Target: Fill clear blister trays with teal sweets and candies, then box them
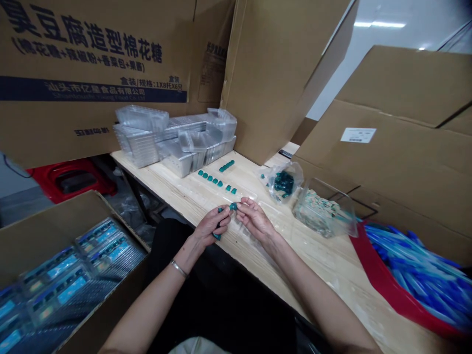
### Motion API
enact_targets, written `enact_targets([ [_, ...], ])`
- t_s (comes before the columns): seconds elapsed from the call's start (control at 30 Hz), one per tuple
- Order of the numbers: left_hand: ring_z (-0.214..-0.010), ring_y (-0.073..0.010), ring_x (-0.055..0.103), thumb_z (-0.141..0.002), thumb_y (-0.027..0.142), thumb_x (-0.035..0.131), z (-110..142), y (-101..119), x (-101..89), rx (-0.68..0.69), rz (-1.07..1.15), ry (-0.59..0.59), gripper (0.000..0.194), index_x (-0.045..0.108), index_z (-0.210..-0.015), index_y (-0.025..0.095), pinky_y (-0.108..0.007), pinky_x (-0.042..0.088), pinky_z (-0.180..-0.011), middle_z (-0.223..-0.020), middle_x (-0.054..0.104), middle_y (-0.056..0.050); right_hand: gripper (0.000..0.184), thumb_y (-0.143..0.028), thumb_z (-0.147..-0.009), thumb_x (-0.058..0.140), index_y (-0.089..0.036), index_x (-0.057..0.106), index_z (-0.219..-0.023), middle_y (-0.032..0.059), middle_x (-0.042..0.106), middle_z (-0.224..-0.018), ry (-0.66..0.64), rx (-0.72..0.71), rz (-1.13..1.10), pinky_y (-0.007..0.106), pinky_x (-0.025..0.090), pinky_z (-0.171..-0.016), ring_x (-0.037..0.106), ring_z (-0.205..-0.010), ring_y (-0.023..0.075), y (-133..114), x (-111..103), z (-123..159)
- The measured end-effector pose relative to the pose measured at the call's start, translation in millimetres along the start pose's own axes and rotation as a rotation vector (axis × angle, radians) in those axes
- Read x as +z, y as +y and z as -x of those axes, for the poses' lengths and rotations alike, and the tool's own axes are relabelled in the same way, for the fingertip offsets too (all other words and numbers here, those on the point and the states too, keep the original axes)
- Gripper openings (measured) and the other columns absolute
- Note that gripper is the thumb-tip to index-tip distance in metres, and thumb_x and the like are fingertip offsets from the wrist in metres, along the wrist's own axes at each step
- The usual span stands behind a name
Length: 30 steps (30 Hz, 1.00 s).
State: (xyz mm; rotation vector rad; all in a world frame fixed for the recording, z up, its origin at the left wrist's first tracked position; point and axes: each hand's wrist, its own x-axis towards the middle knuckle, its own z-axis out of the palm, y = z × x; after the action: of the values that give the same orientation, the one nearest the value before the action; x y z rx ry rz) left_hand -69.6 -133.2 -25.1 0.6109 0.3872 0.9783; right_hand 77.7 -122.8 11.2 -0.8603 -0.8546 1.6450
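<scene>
My left hand [211, 227] and my right hand [256, 220] meet above a pale wooden table [295, 255]. The left hand grips a small teal plastic piece [217, 236], with teal showing on both sides of its fingers. My right fingertips pinch another teal piece [233, 206]. Just beyond the hands lies a transparent plastic tray [217, 189] holding a row of small teal pieces [210, 179]. Further right sit a plastic bag of dark teal pieces [283, 183] and a transparent bag of mixed pale and green pieces [320, 212].
Stacked transparent plastic trays [173, 142] stand at the table's back. Large cardboard cartons [391, 147] wall the right and rear. A red tub of blue sticks [416, 280] sits at right, and an open carton of packaged blue items [62, 275] at left.
</scene>
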Motion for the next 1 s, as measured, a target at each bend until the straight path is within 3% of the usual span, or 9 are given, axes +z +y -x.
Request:
enact_targets([
  [0.17,-0.043,0.0021,0.026,-0.072,0.034,0.070,-1,2,4.9,0.002,-0.062,-0.006,0.030,0.052,-0.082,0.012,-0.009,0.015,-0.031,-0.072,0.040,0.004,0.031,-0.025,-0.062,0.078,-0.020,0.051,-0.076,-0.0073,0.054,-0.058,-0.022,-0.053,0.106,0.021,0.037,-0.051,0.044,-0.048,0.0061,4,-3,0],
  [0.43,-0.043,0.0016,0.025,-0.075,0.033,0.067,1,2,7.0,0.004,-0.107,-0.036,0.026,0.051,-0.079,0.013,-0.009,0.015,-0.030,-0.070,0.039,0.005,0.032,-0.029,-0.064,0.074,-0.020,0.046,-0.077,-0.0072,0.054,-0.060,-0.007,-0.146,0.200,0.020,0.033,-0.048,0.042,-0.047,0.0056,8,2,-2],
  [0.73,-0.044,0.0023,0.028,-0.082,0.020,0.060,11,-9,-5.3,-0.110,0.218,-0.076,0.012,0.052,-0.084,0.011,-0.006,0.018,-0.028,-0.073,0.038,0.003,0.038,-0.023,-0.060,0.076,-0.022,0.044,-0.081,-0.0060,0.058,-0.070,0.018,-0.090,0.118,0.022,0.037,-0.055,0.049,-0.052,0.0071,17,-5,-2],
  [0.87,-0.045,0.0018,0.031,-0.081,0.020,0.060,8,-7,-7.2,-0.082,0.182,-0.045,0.013,0.053,-0.084,0.010,-0.006,0.020,-0.029,-0.075,0.040,0.002,0.028,-0.034,-0.074,0.067,-0.024,0.053,-0.096,-0.0044,0.057,-0.072,-0.050,-0.117,0.362,0.026,0.043,-0.063,0.051,-0.057,0.0090,13,-11,2],
  [1.0,-0.046,0.0013,0.032,-0.077,0.023,0.065,3,-4,-5.6,-0.072,0.113,0.000,0.018,0.054,-0.084,0.011,-0.007,0.020,-0.029,-0.075,0.041,0.002,0.029,-0.037,-0.078,0.063,-0.024,0.063,-0.104,0.0034,0.060,-0.098,-0.086,-0.321,0.800,0.030,0.045,-0.072,0.056,-0.073,0.0125,0,-15,3],
])
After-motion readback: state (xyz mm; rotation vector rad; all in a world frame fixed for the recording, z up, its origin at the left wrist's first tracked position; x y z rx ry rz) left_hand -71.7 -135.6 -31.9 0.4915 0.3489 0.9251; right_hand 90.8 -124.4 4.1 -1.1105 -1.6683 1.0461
